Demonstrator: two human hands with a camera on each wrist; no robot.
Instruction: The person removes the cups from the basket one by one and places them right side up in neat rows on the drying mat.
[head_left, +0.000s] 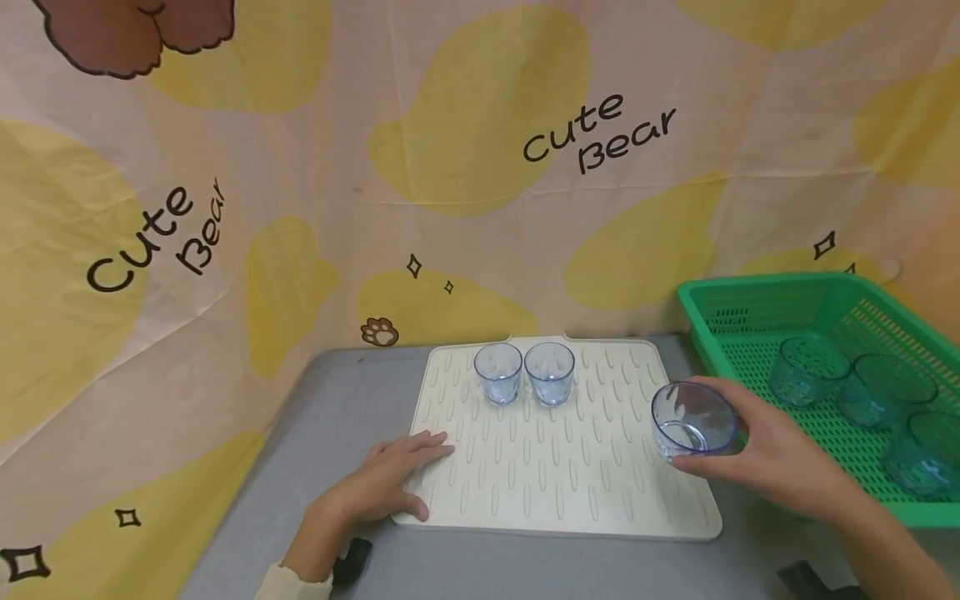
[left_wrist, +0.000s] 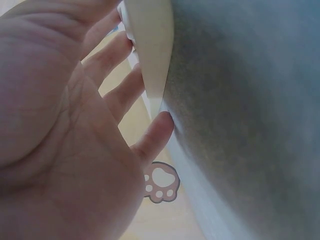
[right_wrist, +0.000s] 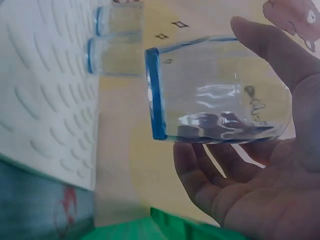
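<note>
My right hand (head_left: 780, 446) grips a clear bluish drinking glass (head_left: 693, 421) by its sides, thumb opposite the fingers. The glass is held over the right part of a white ribbed drying mat (head_left: 540, 492); in the right wrist view its thick blue base (right_wrist: 155, 95) shows apart from the mat. My left hand (head_left: 386, 479) rests at the mat's left edge with fingers spread and fairly straight. The left wrist view shows its fingertips (left_wrist: 162, 122) against that edge. Two similar glasses, one (head_left: 498, 375) left of the other (head_left: 550, 375), stand upright side by side near the mat's back.
A green plastic basket (head_left: 750, 287) stands to the right of the mat, with several bluish glasses (head_left: 806, 375) in it. The mat lies on a grey table (head_left: 315, 425). A patterned cloth (head_left: 465, 150) hangs behind and along the left.
</note>
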